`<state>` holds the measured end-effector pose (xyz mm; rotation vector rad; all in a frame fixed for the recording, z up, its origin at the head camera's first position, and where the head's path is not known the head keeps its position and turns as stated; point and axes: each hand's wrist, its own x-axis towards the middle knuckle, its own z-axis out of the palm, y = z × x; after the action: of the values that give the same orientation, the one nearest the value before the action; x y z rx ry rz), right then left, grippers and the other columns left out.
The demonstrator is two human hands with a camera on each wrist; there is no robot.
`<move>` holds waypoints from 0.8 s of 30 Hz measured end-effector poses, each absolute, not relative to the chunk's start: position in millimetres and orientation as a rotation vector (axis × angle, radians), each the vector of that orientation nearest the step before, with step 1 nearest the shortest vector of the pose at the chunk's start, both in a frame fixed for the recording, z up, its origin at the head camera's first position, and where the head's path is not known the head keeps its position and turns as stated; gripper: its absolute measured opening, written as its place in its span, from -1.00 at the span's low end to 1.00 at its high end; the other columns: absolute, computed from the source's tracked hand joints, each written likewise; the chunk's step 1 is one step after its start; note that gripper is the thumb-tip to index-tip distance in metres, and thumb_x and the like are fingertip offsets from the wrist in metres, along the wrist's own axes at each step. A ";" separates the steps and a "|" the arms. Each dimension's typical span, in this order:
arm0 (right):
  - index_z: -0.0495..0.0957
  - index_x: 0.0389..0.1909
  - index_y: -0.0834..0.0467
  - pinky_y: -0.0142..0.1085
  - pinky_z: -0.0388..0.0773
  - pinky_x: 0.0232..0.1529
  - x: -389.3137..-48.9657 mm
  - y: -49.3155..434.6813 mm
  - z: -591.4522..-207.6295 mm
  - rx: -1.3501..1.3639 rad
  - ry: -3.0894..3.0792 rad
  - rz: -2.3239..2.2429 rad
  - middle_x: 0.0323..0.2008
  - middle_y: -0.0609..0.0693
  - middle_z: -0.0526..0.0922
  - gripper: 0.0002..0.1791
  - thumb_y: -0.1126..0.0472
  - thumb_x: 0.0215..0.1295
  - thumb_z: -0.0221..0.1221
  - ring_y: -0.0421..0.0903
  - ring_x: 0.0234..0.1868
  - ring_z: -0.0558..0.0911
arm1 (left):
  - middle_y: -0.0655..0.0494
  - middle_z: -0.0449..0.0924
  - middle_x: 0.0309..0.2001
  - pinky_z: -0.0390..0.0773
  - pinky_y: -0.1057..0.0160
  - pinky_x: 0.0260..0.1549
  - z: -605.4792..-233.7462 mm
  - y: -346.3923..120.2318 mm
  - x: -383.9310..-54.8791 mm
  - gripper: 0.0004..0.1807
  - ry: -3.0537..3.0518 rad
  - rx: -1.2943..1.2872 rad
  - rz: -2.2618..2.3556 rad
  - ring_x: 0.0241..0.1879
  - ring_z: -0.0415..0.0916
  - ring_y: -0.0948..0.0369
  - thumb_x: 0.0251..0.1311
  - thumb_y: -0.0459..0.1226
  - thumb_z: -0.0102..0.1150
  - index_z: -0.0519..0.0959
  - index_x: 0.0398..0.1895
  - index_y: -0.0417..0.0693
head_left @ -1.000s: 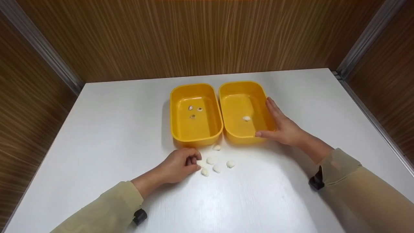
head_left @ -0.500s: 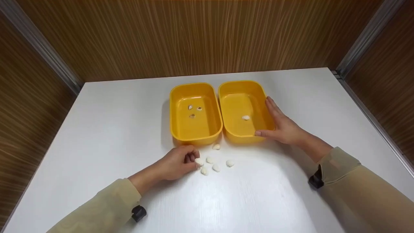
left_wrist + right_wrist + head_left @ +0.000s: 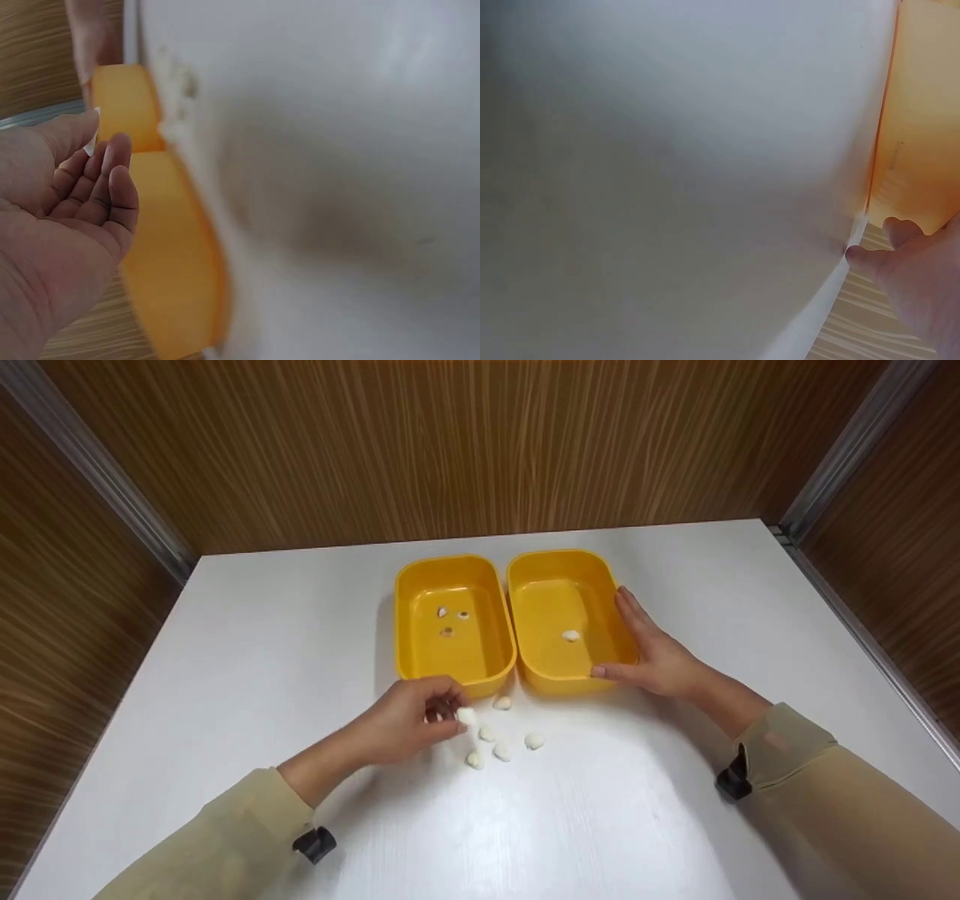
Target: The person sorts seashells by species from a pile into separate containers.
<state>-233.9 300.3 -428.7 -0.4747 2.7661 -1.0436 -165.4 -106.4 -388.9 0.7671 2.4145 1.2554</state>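
In the head view my left hand [image 3: 401, 724] pinches a small white shell [image 3: 466, 716] between thumb and fingertips, just above the table by the left yellow box's near end. In the left wrist view a white tip of this shell [image 3: 93, 142] shows by the thumb. Several loose shells [image 3: 502, 751] lie on the table to the right of this hand. My right hand [image 3: 660, 661] rests against the right yellow box [image 3: 562, 685], thumb on its near rim, straight fingers along its right side. One white shell [image 3: 571, 636] lies inside that box.
The left yellow box [image 3: 400, 622] stands beside the right one and holds three shells [image 3: 447, 632] with darker marks. Both boxes stand on a white table [image 3: 300, 622]. Wood-grain panels [image 3: 480, 450] close off the back and sides.
My left hand has lifted the pinched shell off the table and moved it slightly up toward the left box's near edge. The right hand stays at the right box.
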 end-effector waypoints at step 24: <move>-0.39 0.74 -0.01 0.25 -0.16 0.60 -232.7 299.8 -429.0 -0.480 2.772 -1.043 0.73 -0.10 -0.44 0.39 -0.29 0.26 0.43 0.15 0.71 -0.25 | 0.17 0.60 -0.02 0.61 0.37 0.02 -328.0 -21.7 -257.5 -0.77 2.510 0.713 1.337 -0.01 0.53 0.22 0.44 -0.23 0.36 0.56 0.05 0.02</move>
<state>-232.7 299.8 -429.0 -0.4804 2.7716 -1.0427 -257.5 -21.7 -328.0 0.7131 2.5102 1.3374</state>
